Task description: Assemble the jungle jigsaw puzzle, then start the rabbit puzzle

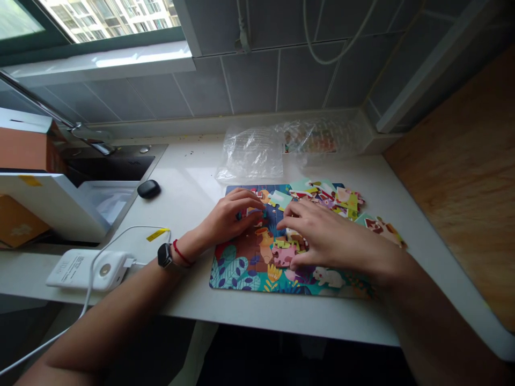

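A colourful jigsaw puzzle board [241,271] lies flat on the white counter [189,182], partly filled in. My left hand [231,217] rests on its upper middle with fingers curled down onto the pieces there. My right hand [322,236] lies palm down just to the right, fingertips pressing on pieces at the centre. Whether either hand pinches a piece is hidden by the fingers. Several loose puzzle pieces [341,199] are heaped on the board's upper right. A watch [164,255] and a red band sit on my left wrist.
Crumpled clear plastic bags [251,153] lie behind the puzzle by the tiled wall. A black earbud case [148,188] sits left of it. A white power bank [86,269] with a white cable lies at the front left. Boxes and a sink stand at the far left; a wooden panel [462,161] rises at the right.
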Available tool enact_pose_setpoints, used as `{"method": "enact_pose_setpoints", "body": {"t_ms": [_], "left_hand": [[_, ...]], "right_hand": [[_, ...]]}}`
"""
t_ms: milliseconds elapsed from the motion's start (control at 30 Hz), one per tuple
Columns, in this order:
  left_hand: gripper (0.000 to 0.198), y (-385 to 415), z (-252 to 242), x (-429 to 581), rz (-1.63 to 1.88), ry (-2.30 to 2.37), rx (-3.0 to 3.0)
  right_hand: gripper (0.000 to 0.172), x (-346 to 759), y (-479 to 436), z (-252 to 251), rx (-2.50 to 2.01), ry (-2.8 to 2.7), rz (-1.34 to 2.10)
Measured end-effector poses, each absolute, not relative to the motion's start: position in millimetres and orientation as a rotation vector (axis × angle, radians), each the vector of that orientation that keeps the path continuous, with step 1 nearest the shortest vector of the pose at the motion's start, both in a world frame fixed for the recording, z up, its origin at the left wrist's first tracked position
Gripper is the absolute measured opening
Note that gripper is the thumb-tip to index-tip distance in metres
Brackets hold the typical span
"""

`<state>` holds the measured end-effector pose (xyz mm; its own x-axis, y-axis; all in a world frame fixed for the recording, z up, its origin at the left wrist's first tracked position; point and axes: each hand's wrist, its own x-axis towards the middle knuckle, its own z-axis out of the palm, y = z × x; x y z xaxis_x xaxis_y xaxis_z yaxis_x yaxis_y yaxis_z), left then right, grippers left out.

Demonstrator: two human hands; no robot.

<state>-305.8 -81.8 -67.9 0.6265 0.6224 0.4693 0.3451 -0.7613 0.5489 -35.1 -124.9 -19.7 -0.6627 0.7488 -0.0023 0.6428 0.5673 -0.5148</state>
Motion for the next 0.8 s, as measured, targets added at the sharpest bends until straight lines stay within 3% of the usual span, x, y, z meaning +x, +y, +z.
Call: {"method": "enact_pose_setpoints", "body": {"t_ms": [267, 433, 633, 800], "left_hand": [[0.014, -85, -66, -304, 0.927, 0.834, 2.399], [0.019, -88, -64, -304, 0.926, 0.831, 2.376], [0.023, -89, -61, -305, 0.918, 0.767, 2.373], [0.023, -93, -60, -302, 0.965, 0.864, 2.194]], "right_hand": [[0.006, -45, -115, -22, -1.132, -2.547, 0.947], [0.019, -42, -103, -27, -1.205, -2.230, 0.997], [0.033, -55, -102, -44, -1.097, -1.620, 1.309], [0.051, -63, -109, -43, -1.039, -1.454, 1.485]]}}
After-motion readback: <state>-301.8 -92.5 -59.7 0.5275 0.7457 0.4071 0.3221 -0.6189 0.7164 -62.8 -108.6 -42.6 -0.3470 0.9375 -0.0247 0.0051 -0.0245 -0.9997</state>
